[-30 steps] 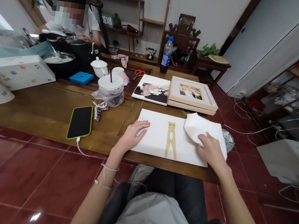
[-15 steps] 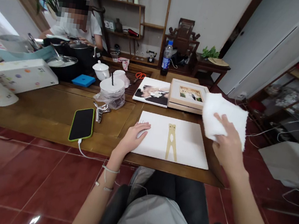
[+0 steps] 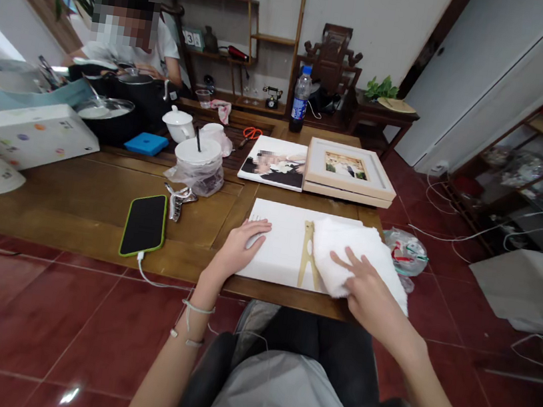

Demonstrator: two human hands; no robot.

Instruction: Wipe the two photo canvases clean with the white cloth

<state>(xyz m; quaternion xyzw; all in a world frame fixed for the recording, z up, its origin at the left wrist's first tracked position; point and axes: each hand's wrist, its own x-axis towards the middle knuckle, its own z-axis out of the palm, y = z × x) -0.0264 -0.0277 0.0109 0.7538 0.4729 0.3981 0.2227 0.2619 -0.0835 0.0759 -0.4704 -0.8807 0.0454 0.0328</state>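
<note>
A flat white album (image 3: 280,245) with a gold clothespin design (image 3: 305,255) lies at the near edge of the wooden table (image 3: 99,206). My left hand (image 3: 240,246) rests flat on its left side, fingers spread. My right hand (image 3: 364,294) presses a white cloth (image 3: 349,258) down on the album's right half, fingers stretched over it. The cloth covers part of the gold design.
Behind the album are a printed photo panel (image 3: 274,162) and a framed picture box (image 3: 349,171). A phone (image 3: 144,225) on a cable, a hair clip (image 3: 178,198), a bagged cup (image 3: 198,166), a teapot (image 3: 179,123) and a bottle (image 3: 300,100) stand to the left and back. Another person (image 3: 124,28) sits at the far left.
My right hand lifted the cloth off the album up to the right, then brought it back down flat onto the album's right half. The left hand stayed put.
</note>
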